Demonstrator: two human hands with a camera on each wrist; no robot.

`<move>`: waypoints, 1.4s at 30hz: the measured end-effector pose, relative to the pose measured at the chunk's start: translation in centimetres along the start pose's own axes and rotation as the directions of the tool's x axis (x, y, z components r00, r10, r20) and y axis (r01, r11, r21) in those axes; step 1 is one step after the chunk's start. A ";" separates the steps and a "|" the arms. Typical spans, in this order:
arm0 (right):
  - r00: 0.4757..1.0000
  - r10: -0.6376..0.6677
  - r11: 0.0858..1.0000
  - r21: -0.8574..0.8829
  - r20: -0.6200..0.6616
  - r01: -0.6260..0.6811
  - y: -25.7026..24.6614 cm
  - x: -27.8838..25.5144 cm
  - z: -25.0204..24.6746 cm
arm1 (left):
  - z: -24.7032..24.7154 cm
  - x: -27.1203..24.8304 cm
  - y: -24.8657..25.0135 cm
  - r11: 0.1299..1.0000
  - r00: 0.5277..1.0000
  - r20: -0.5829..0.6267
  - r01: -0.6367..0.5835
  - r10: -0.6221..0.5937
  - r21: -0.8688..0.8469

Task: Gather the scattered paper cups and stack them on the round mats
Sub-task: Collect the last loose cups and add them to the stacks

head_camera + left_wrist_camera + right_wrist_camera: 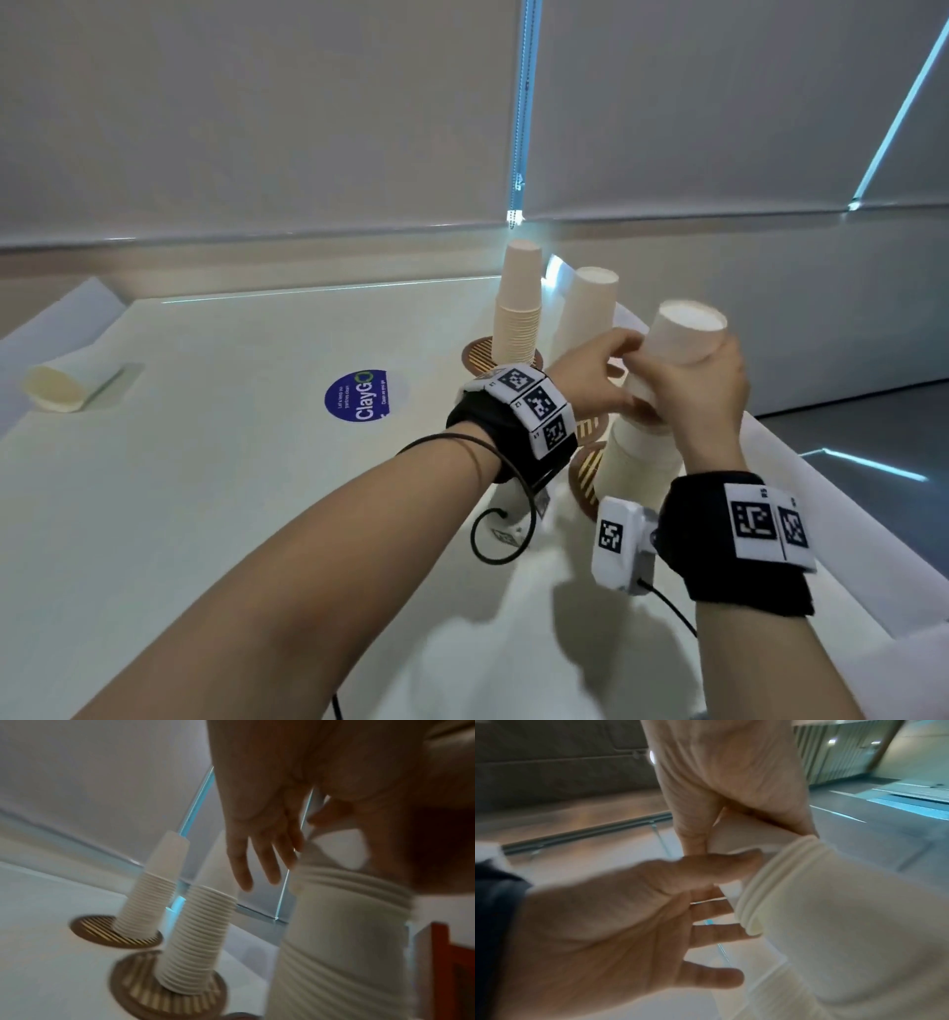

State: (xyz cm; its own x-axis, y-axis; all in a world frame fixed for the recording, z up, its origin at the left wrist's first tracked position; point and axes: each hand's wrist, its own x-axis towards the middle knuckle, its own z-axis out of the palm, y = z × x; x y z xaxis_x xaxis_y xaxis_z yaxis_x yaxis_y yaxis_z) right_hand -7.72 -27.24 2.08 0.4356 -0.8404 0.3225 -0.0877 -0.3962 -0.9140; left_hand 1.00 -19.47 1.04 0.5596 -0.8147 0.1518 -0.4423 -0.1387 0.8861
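Three stacks of upside-down paper cups stand on round slatted mats: a far stack (518, 303), a middle stack (588, 308) and a near stack (637, 462). My right hand (683, 362) grips a few nested inverted cups (688, 324) just above the near stack (334, 953); their rolled rims (777, 874) sit over its top. My left hand (616, 354) reaches in from the left, thumb (718, 868) pressed against those rims, fingers (257, 858) straight and spread beside the stack. One loose cup (56, 388) lies on its side at the table's far left.
The far mat (475, 354), middle mat (590, 429) and near mat (585, 478) sit close together on the white table's right. A blue round sticker (357, 395) marks the table's middle. Grey blinds close the back. A red-brown chair part (449, 963) shows at the right.
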 end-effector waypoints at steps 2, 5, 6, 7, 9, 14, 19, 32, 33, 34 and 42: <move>0.998 0.050 0.999 -0.009 0.028 -0.049 1.2 -0.4 0.8 | -0.6 -0.3 -0.4 0.998 0.999 0.049 0.020 -0.024 0.062; 0.995 0.094 0.995 -0.019 0.019 -0.094 2.9 -1.2 1.5 | -1.2 -0.8 -1.2 0.988 0.994 0.045 0.092 -0.098 0.127; 0.994 0.104 0.994 -0.020 0.016 -0.104 3.3 -1.4 1.7 | -1.6 -1.2 -1.7 0.983 0.993 0.039 0.109 -0.115 0.145; 0.995 0.102 0.994 -0.027 0.008 -0.101 3.4 -1.5 1.8 | -2.1 -1.6 -2.3 0.980 0.991 0.036 0.122 -0.129 0.156; 0.998 0.027 0.998 -0.062 -0.053 -0.030 2.7 -1.8 2.0 | -4.0 -2.5 -3.4 0.974 0.988 0.015 0.151 -0.156 0.170; 0.905 -0.303 0.946 0.018 -0.299 0.323 -3.3 -3.3 3.1 | -11.7 -5.8 -6.6 0.895 0.931 -0.249 0.336 -0.268 0.294; 0.863 -0.491 0.841 0.195 -0.116 0.505 -7.3 -5.6 9.1 | -21.2 -11.1 -10.6 0.737 0.664 -0.652 0.635 -0.366 0.233; 0.477 -0.234 0.900 0.003 0.847 0.437 -5.9 -10.8 27.9 | -37.9 -23.3 -21.6 0.462 0.135 -0.896 0.883 -0.422 -0.084; 0.456 -0.216 0.895 -0.011 0.864 0.445 -5.8 -10.7 28.9 | -38.7 -23.4 -22.4 0.464 0.137 -0.890 0.881 -0.434 -0.090; 0.431 -0.198 0.893 -0.019 0.880 0.449 -5.7 -10.6 29.8 | -39.3 -23.3 -23.2 0.468 0.143 -0.889 0.880 -0.434 -0.087; 0.349 -0.138 0.906 -0.024 0.927 0.423 -4.5 -9.4 33.8 | -43.2 -22.3 -27.2 0.487 0.091 -0.876 0.856 -0.473 -0.174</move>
State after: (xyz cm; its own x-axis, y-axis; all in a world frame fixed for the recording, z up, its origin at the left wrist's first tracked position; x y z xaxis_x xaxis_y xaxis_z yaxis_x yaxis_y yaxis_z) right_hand 18.89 -5.08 -5.18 0.9945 0.1046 0.0107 0.0834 -0.7231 -0.6857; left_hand 30.79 26.79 -7.56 0.8744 0.4847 -0.0213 0.3852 -0.6668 0.6380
